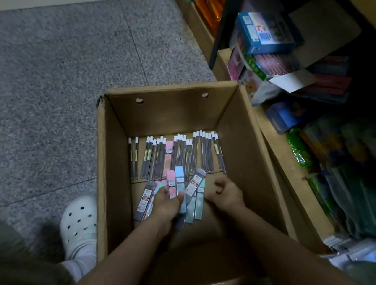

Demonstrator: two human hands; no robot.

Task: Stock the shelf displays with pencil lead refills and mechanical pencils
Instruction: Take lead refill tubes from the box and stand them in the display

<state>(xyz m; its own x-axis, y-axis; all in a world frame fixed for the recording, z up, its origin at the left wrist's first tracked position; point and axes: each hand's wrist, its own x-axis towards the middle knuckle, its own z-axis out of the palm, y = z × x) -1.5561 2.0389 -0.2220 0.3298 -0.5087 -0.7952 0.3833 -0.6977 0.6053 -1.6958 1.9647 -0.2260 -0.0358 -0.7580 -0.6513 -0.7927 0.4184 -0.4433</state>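
Head view, sole entry. Item: lead refills, two kinds, all inside the box [108, 156] on the floor beside the shelf [282, 164]. Kind one: flat cases [178, 179] in pink, blue, grey and mint, fanned out in the left hand [166, 203], whose fingers and thumb curl round the lower halves, upper ends standing free above the grip; a grey case [144, 200] lies just left of that grip, and mint and grey ones sit between the two hands. Kind two: tubes [180, 153], slim and dark with white caps, lying in loose rows on the box bottom beyond both hands, apart from the grip. Right hand [226, 195]: low in the box just right of the fan, fingers curled; whether it holds anything cannot be told. Handling, judged: cases are light, stiff, smooth plastic, likely to slide over one another when stacked in a fan, so a pinch across the flat faces near mid-length, with edges squared up first, should hold best. Tubes are lighter still, apt to roll, contents brittle; gather several side by side round the barrels, not by the caps, which may pull off. Mechanical pencils: none identifiable here.
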